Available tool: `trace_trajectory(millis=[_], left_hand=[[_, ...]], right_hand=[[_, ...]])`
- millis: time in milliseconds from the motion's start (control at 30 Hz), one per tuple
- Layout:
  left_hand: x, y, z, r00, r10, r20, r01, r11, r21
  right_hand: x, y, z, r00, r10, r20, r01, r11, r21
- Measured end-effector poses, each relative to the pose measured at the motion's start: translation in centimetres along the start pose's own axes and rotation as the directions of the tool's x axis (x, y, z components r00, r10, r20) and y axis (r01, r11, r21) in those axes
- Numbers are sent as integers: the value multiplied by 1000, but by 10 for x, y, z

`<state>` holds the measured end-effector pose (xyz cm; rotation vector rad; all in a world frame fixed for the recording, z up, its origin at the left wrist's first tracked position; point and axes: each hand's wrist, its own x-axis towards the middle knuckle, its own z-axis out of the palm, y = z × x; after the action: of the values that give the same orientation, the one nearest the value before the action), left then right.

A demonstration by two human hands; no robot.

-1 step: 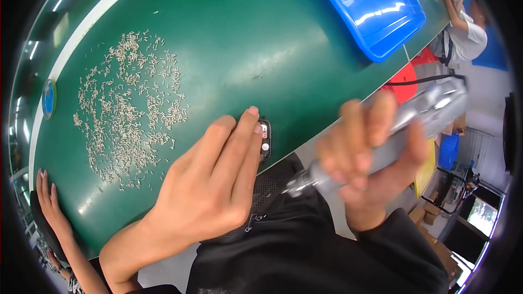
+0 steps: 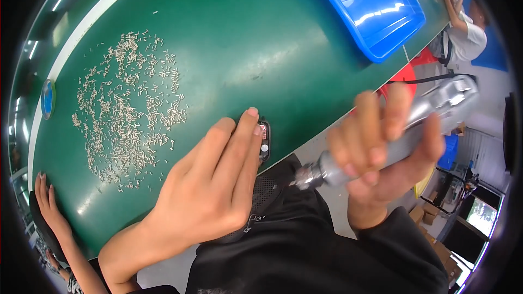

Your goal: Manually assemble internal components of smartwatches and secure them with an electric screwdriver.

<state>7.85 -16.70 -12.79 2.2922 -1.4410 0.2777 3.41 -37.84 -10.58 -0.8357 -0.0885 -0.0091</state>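
Observation:
My left hand (image 2: 207,185) lies over a small black oblong device (image 2: 265,149) at the table's near edge. Its fingers are pressed together and steady the device against the green top, covering its left side. A white round spot and a small reddish-white patch show on the uncovered part. My right hand (image 2: 381,147) is wrapped round a grey electric screwdriver (image 2: 447,103), held in the air to the right of the device, off the table. The tool slants, its metal nose down toward my lap; the tip is blurred and apart from the device.
Many small screws (image 2: 128,117) are scattered over the green table (image 2: 245,49) at the left. A blue plastic tray (image 2: 376,16) stands at the far right, a round blue-topped dish (image 2: 48,99) at the left edge. Another person's hand (image 2: 50,207) rests at lower left; a person (image 2: 463,38) works far right.
My right hand has moved slightly right with the screwdriver, farther from the device. My left hand and the device stay in place.

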Motion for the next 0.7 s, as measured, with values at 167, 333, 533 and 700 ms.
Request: trace_trajectory(millis=[167, 333, 533, 700], left_hand=[[-8, -2, 3, 999, 47, 11, -47, 995, 87], [-13, -2, 7, 999, 28, 16, -29, 998, 53], [-10, -3, 8, 999, 32, -1, -32, 998, 48], [-10, -3, 7, 999, 32, -18, -30, 997, 76]], right_hand=[[31, -21, 2, 988, -63, 141, 86, 983, -164], [49, -9, -21, 957, -62, 285, 83, 995, -62], [54, -6, -31, 949, -3, 317, 25, 997, -66], [52, 2, -31, 962, -67, 266, 79, 996, -37]])
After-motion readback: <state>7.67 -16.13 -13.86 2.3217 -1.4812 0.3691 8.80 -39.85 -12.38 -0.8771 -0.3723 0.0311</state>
